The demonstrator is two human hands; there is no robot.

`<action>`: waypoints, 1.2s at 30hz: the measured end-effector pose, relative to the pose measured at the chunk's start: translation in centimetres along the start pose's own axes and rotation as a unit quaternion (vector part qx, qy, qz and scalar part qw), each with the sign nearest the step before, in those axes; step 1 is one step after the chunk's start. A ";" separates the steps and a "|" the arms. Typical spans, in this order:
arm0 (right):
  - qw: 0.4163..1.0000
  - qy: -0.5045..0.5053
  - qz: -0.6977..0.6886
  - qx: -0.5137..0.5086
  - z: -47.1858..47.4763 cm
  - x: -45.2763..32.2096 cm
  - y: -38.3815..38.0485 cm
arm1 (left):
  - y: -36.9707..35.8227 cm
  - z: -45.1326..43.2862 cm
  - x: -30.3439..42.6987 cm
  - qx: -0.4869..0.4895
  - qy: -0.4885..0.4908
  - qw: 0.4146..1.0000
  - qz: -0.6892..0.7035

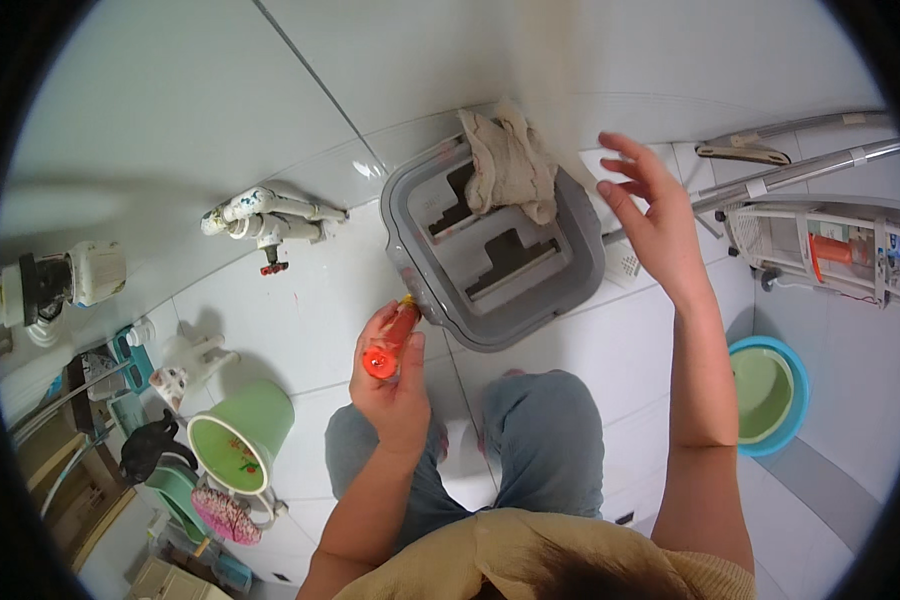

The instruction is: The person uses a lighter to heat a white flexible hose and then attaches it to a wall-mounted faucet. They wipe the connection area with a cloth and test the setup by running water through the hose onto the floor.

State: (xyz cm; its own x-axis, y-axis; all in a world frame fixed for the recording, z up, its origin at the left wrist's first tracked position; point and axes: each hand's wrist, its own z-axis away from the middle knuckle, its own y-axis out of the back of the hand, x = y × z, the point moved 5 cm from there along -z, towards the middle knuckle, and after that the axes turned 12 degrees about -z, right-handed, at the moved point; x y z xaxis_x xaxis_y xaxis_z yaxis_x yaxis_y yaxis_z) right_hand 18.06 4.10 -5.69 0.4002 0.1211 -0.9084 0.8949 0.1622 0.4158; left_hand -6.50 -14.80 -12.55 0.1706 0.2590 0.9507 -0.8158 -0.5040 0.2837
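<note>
My left hand (391, 375) is closed around a small red bottle (400, 330) with a yellow tip, just off the near left edge of a grey plastic bucket lid (487, 334). That lid has stepped slots across its middle. A crumpled beige cloth (506, 165) lies over its far edge. My right hand (641, 202) is raised to the right of the lid, fingers apart, holding nothing. Below the lid are my knees in blue jeans.
White pipes with a red-handled valve (274, 268) stand out at the left. A white cat (184, 364), a black cat (154, 450) and a green bucket (270, 424) are lower left. At the right are metal poles (802, 176), a white rack (802, 247) and a blue basin (799, 397).
</note>
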 end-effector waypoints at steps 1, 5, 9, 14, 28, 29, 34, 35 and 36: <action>0.999 -0.002 -0.040 0.034 0.0 -0.1 0.6 | 0.1 0.1 0.4 0.005 0.011 1.000 -0.006; 0.995 -0.064 -0.076 0.021 1.4 -0.9 2.1 | 0.6 0.9 0.0 0.058 0.062 0.996 -0.001; 0.990 -0.109 0.010 -0.089 6.7 -3.2 1.0 | 1.7 3.9 -2.9 0.090 0.071 0.993 -0.004; 0.937 0.000 0.170 -0.305 14.8 -9.4 -0.3 | 7.0 7.8 6.3 0.052 0.003 0.987 -0.154; 0.887 0.179 0.193 -0.379 16.7 -36.4 3.9 | 24.1 20.0 31.8 0.128 0.051 0.990 -0.001; 0.878 0.183 0.204 -0.392 16.8 -37.3 4.4 | 25.0 21.5 32.5 0.143 0.066 0.987 0.018; 0.818 0.220 0.200 -0.492 19.6 -41.4 2.0 | 29.8 28.1 35.5 0.202 0.072 0.977 -0.016; 0.789 0.233 0.217 -0.525 20.7 -41.7 0.9 | 31.1 29.3 35.7 0.201 0.072 0.977 -0.023; 0.760 0.246 0.235 -0.554 22.0 -42.0 -0.7 | 32.6 30.4 35.5 0.200 0.072 0.977 -0.030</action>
State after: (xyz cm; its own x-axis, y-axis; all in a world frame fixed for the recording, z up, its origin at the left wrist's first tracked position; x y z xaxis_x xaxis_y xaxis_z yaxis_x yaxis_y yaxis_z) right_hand 4.97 -22.67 31.25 0.2582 0.7276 -0.6356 -0.1499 0.6801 0.7176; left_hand -10.20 -47.10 34.24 0.1090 0.3958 0.9118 -0.5206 -0.7587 0.3916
